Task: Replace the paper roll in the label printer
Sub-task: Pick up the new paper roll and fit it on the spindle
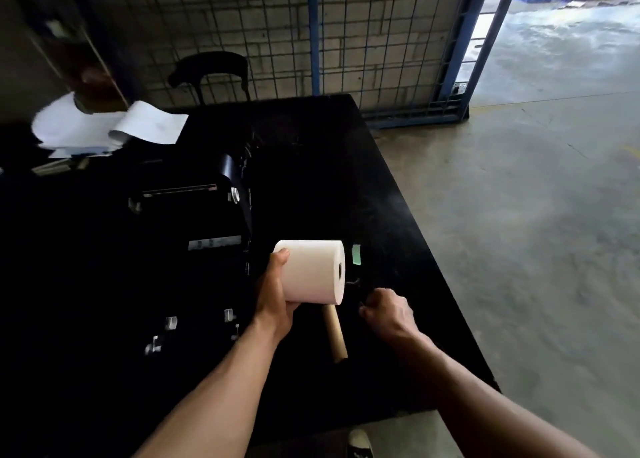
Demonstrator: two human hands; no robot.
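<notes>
Left hand (pixel 277 298): grasps the fresh white paper roll (pixel 311 272) by its end, aloft beside the open label printer (pixel 194 215).
Right hand (pixel 386 314): clenched; around what, I cannot tell.
Below the grip: empty cardboard core (pixel 335 333) on the black table (pixel 398 215).
Risk: one-handed end hold may slip, or the roll gets seated facing backwards.

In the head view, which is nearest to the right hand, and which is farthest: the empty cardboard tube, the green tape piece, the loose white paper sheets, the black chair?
From the right hand:
1. Empty cardboard tube, lying on the table just to its left.
2. Green tape piece, on the table beyond the hand.
3. Loose white paper sheets, at the far left of the table.
4. Black chair, behind the table by the wire fence.
</notes>
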